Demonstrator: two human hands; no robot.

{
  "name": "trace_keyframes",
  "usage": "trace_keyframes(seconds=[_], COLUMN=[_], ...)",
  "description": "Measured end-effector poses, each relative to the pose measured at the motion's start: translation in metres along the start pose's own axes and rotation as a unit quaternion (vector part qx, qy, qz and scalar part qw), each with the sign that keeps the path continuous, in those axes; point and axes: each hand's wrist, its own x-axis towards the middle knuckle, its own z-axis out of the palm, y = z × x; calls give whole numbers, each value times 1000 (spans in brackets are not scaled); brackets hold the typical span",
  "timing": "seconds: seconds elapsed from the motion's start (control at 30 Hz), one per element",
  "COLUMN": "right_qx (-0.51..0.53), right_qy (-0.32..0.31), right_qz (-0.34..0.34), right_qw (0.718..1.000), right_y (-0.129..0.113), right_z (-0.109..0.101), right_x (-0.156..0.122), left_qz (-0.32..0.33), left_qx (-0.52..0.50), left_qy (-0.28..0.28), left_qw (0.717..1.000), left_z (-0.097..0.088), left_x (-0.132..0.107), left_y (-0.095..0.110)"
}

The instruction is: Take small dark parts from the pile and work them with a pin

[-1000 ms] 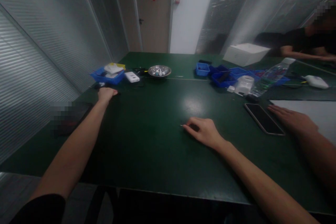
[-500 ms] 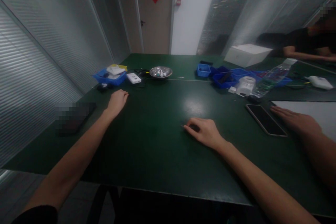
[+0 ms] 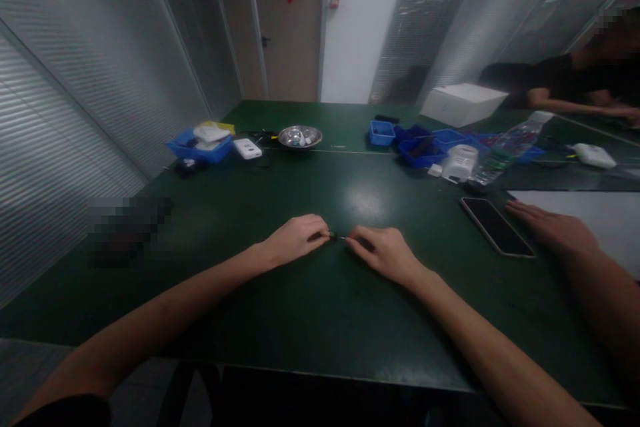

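Observation:
Over the middle of the green table (image 3: pixel 280 313), my left hand (image 3: pixel 299 239) pinches a small dark piece (image 3: pixel 334 236) with a bit of green on it. Facing it, my right hand (image 3: pixel 383 248) is closed in a pinch on a thin, light-coloured pin-like tip (image 3: pixel 344 238). The tip points left and lies very close to the dark piece; I cannot tell whether the two touch. Both things are too small to name exactly.
Another person's hand (image 3: pixel 555 223) rests beside a phone (image 3: pixel 497 227) at right. Farther back are a plastic bottle (image 3: pixel 513 150), blue bins (image 3: pixel 383 133), a white box (image 3: pixel 463 105), a metal bowl (image 3: pixel 300 138) and a blue tray (image 3: pixel 200 152). Someone sits at the far right.
My left hand has come from the left side of the table to the middle, close to my right hand. My right hand has stayed nearly in place. The view has shifted slightly.

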Motion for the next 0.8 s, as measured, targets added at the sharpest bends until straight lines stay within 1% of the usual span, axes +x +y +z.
trace_keyframes(seconds=[0.1, 0.2, 0.47, 0.63, 0.8], right_qx=[4, -8, -25, -32, -33], right_qy=[2, -1, -10, -15, -15], right_qz=[-1, -8, -8, -11, -15], right_qw=[1000, 1000, 1000, 999, 999], right_y=[1, -1, -5, -5, -6], right_z=[-1, -1, -1, -1, -2], right_x=[0, 1, 3, 4, 4], left_qz=[-45, -64, -55, -41, -6], left_qx=[-37, -75, -57, -46, -47], left_qy=[16, 21, 7, 24, 35], left_qw=[998, 995, 997, 998, 998], left_z=[-1, 0, 1, 3, 1], left_x=[-2, -1, -3, -4, -4], left_y=[-1, -1, 2, 0, 2])
